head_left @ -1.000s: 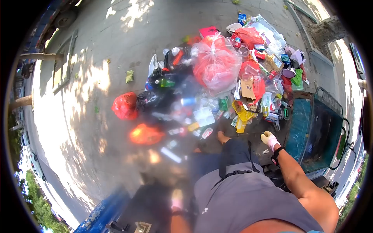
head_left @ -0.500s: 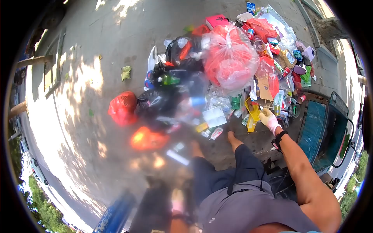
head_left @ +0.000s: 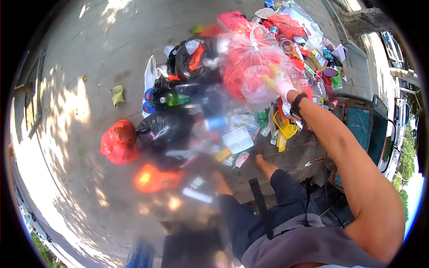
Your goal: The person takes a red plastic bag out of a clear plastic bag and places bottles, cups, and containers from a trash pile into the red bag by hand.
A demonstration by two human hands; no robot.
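Observation:
My right hand (head_left: 279, 83), in a white and yellowish glove, is over the right side of a big clear plastic bag (head_left: 252, 58) stuffed with red bags. Its fingers are stretched out and apart, and whether they touch the bag I cannot tell. Below that hand lie yellow plastic containers (head_left: 286, 126) and a white compartment tray (head_left: 238, 140). At the bottom edge my left hand (head_left: 222, 258) is only a pale blur, its fingers unreadable.
Left of the big bag are black garbage bags (head_left: 163, 131), a green bottle (head_left: 174, 99) and a tied red bag (head_left: 119, 142). An orange bag (head_left: 156, 177) lies nearer me. A teal metal box (head_left: 359, 129) stands right, with a tree trunk (head_left: 366, 21) beyond.
My right hand has moved up and left from the yellow containers to the big clear bag. The view has turned, and my left hand has slipped lower toward the bottom edge.

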